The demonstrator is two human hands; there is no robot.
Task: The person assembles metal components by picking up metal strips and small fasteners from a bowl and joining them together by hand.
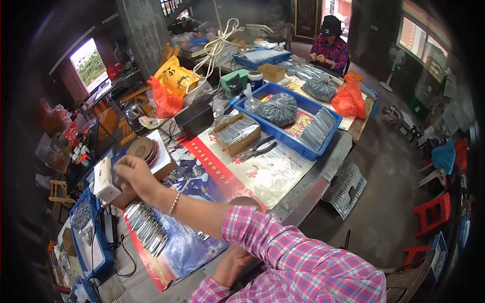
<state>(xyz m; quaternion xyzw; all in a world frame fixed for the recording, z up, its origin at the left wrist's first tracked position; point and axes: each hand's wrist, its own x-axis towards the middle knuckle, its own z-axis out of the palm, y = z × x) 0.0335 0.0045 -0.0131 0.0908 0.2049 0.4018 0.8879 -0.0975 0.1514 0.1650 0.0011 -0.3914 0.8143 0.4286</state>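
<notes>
My right hand (135,177) reaches across to the left side of the table, its fingers bent down beside a white box-shaped device (105,182). Its fingertips are partly hidden there, and what they hold cannot be made out. Below it, slim metal rods (147,228) lie in a row on a colourful printed sheet (194,252). My left hand (233,263) rests low at the table's near edge, under the right forearm, with its fingers hidden. Just beyond the right hand, brown round discs (141,149) are stacked on a white surface.
Pliers (260,149) lie beside a cardboard box (236,134) of metal pieces. Past them stands a blue tray (316,152) with a bulging bag (277,109). Another blue tray (103,247) is at the left. A co-worker (331,48) sits at the far end. Red stools (433,214) stand right.
</notes>
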